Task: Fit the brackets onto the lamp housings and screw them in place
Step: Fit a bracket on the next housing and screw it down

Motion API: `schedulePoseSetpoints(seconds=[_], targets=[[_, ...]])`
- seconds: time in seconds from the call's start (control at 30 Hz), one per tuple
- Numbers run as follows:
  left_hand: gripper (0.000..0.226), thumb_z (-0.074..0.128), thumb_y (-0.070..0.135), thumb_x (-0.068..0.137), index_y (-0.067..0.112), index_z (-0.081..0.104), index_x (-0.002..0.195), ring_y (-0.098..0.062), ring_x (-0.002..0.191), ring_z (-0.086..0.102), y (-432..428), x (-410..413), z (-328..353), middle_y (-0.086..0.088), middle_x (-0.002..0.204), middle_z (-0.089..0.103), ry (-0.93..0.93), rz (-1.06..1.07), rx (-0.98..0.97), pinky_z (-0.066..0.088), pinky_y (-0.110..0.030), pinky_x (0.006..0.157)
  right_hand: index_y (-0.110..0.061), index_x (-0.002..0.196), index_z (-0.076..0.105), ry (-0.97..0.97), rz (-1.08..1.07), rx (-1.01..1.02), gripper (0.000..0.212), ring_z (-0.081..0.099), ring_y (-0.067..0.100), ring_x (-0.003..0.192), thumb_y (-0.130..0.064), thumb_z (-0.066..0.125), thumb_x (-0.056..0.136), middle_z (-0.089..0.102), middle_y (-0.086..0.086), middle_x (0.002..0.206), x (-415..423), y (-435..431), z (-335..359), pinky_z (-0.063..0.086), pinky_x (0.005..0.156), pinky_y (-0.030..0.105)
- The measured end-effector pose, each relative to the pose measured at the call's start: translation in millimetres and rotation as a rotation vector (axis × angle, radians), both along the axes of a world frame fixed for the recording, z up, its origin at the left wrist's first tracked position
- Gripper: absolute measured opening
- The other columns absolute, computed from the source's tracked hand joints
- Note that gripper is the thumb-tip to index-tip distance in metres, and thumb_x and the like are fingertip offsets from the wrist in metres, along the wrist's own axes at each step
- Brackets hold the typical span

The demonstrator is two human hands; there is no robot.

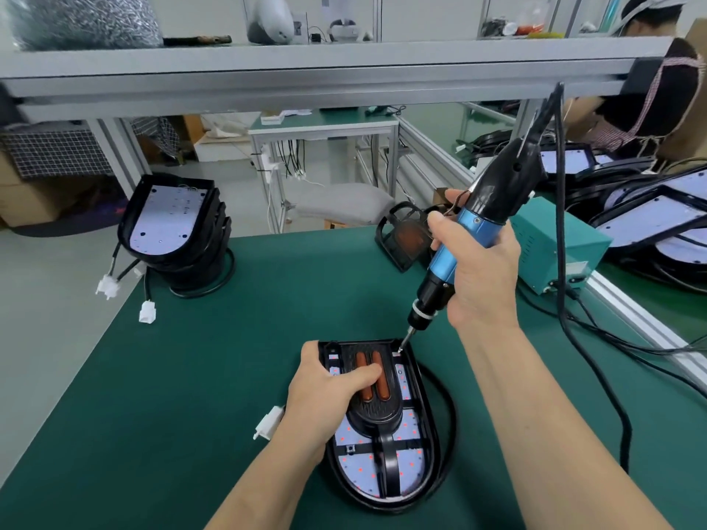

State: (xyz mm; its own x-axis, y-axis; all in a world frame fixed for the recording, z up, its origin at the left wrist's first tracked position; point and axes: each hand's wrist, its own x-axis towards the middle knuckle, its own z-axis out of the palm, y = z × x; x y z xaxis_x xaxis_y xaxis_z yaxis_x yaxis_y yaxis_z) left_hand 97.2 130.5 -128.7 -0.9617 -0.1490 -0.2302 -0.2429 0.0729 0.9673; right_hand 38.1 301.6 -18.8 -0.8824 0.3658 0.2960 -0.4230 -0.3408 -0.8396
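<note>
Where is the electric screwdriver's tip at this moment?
Head view: the tip sits at the far-right corner of the bracket, on the lamp housing the left hand holds.

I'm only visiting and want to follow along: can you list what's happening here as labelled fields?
left hand: grips the lamp housing, thumb across the bracket
right hand: holds the electric screwdriver
bit: down at the bracket's upper right corner
surface: green mat
far left: stack of housings
</note>
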Motion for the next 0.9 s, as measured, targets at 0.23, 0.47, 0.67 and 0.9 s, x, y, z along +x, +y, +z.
schedulePoseSetpoints(seconds=[0.23,0.47,0.67,0.9], targets=[[0.067,0.088,0.038,0.05,0.032,0.055,0.108,-0.011,0.093,0.073,-0.3,-4.0,3.1,0.013,0.097,0.075,-0.025,-0.005,-0.011,0.057,-0.038,0.09,-0.016,0.087,0.065,0.013,0.045,-0.059,0.015,0.057,0.01,0.063,-0.007,0.077,0.085,0.063,-0.004,0.074,3.8,-1.4,5.6,0.05,0.063,0.023],[0.068,0.088,0.032,0.051,0.025,0.055,0.11,-0.014,0.095,0.072,0.6,-4.0,1.4,0.007,0.101,0.074,-0.019,0.005,0.006,0.057,-0.041,0.093,-0.016,0.086,0.066,0.028,0.053,-0.024,0.014,0.057,0.008,0.061,-0.009,0.078,0.084,0.064,-0.007,0.07,5.4,-3.7,4.4,0.05,0.059,0.023],[0.066,0.088,0.03,0.05,0.025,0.055,0.107,-0.011,0.09,0.074,2.5,-4.0,1.8,0.016,0.087,0.075,-0.019,0.007,0.027,0.058,-0.042,0.093,-0.016,0.085,0.066,0.028,0.033,0.0,0.016,0.058,0.008,0.062,-0.009,0.079,0.082,0.064,-0.007,0.072,1.9,-8.3,-2.2,0.049,0.059,0.024],[0.063,0.088,0.031,0.054,0.028,0.055,0.107,-0.009,0.087,0.073,1.8,-1.9,3.1,0.017,0.086,0.074,-0.027,-0.005,0.025,0.058,-0.039,0.091,-0.017,0.084,0.064,0.02,0.015,0.033,0.017,0.056,0.009,0.061,-0.008,0.079,0.082,0.065,-0.006,0.074,-1.7,-12.8,-6.3,0.049,0.059,0.025]])
